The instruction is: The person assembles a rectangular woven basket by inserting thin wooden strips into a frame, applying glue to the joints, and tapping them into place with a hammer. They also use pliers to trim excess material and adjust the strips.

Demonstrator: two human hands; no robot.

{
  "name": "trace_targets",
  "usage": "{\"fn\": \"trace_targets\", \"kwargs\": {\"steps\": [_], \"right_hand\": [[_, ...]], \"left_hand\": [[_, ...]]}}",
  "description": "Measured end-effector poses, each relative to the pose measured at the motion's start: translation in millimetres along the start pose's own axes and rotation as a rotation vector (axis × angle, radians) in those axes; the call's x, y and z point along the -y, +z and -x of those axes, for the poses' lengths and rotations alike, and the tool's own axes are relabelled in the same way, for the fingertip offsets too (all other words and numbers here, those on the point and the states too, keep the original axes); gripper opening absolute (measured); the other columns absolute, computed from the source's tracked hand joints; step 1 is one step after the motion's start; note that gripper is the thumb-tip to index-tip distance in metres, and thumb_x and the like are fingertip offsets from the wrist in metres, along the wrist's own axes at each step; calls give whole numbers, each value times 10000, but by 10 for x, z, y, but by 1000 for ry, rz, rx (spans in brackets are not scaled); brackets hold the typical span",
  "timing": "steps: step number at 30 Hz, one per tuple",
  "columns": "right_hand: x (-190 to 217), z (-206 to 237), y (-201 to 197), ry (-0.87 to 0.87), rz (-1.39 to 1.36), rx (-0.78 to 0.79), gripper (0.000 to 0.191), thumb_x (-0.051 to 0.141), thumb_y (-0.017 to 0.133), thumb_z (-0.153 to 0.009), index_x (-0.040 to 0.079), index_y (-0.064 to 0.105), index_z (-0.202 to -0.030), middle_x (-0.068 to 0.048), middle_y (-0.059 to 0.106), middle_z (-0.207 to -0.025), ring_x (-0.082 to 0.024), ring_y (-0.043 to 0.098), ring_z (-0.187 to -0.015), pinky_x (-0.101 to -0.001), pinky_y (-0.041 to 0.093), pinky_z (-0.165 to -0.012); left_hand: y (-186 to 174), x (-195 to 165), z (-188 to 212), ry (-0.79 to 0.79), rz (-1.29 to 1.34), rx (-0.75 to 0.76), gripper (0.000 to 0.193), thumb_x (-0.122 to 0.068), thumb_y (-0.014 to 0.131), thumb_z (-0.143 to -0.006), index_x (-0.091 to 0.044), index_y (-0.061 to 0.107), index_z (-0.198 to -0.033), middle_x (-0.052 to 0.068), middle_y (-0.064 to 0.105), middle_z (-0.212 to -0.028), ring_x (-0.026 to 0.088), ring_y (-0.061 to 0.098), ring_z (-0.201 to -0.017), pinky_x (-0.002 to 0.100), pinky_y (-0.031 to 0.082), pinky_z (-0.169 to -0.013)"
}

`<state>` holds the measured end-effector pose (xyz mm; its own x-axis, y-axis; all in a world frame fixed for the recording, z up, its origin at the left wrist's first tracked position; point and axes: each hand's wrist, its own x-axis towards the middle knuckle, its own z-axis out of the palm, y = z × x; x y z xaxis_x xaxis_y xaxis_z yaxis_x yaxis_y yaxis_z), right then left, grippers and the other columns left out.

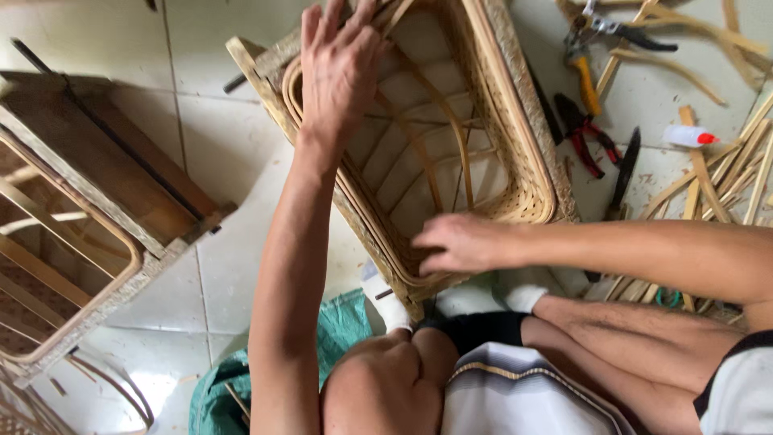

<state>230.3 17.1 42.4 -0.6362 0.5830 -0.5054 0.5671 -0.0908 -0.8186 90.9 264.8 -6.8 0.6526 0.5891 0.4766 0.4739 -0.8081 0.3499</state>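
Observation:
A rectangular woven rattan basket (515, 145) lies on the tiled floor in front of my knees, its open side up and curved cane ribs showing inside. My left hand (338, 68) rests flat on the basket's far left rim, fingers spread and pointing away. My right hand (455, 242) presses down on the near rim, fingers curled over the coiled cane edge. Neither hand holds a tool.
A second wood-and-cane frame (88, 209) sits at the left. Pliers with yellow handles (584, 68), red-handled cutters (588, 133), a dark knife (624, 173), a small glue bottle (688, 137) and loose cane strips (725, 177) lie at the right. A green cloth (338, 330) is under my legs.

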Motion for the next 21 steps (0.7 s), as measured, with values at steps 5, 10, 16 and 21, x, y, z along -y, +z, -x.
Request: {"fn": "trace_targets", "kwargs": {"steps": [5,10,16,21], "right_hand": [[-167,-405,-427,169,-477,-94,507,351,742,-913,-48,689,-1222,-149,761,-1098,-198,736,-948,-336,598,-823],[-98,-1073,-471,260,-661,-139,603,252,843,-832,-21,547,-1281,-164,786,-955,-180,707,-763,-299,586,-703],[-73,-1405,-374,18,-782,-228,495,262,878,-803,-13,733,-1187,-81,755,-1037,-182,650,-927,-329,549,-861],[-190,-1426,-345,-178,-1164,-131,529,221,878,-751,80,674,-1217,20,734,-1075,-100,651,-970,-275,541,-864]], "left_hand": [[-108,-6,7,23,13,23,134,-117,801,-946,-52,684,-941,98,624,-1436,399,553,-1333,524,395,-1109],[-197,-64,-18,4,90,44,108,-74,794,-939,-24,718,-995,107,648,-1419,407,561,-1305,527,457,-1084],[-205,-134,-50,-4,48,29,201,-96,806,-936,-31,769,-1123,94,671,-1370,403,600,-1267,519,472,-1061],[-236,-172,-61,1,37,43,163,-57,839,-914,-9,709,-1000,104,679,-1367,411,612,-1283,533,494,-1058]]}}
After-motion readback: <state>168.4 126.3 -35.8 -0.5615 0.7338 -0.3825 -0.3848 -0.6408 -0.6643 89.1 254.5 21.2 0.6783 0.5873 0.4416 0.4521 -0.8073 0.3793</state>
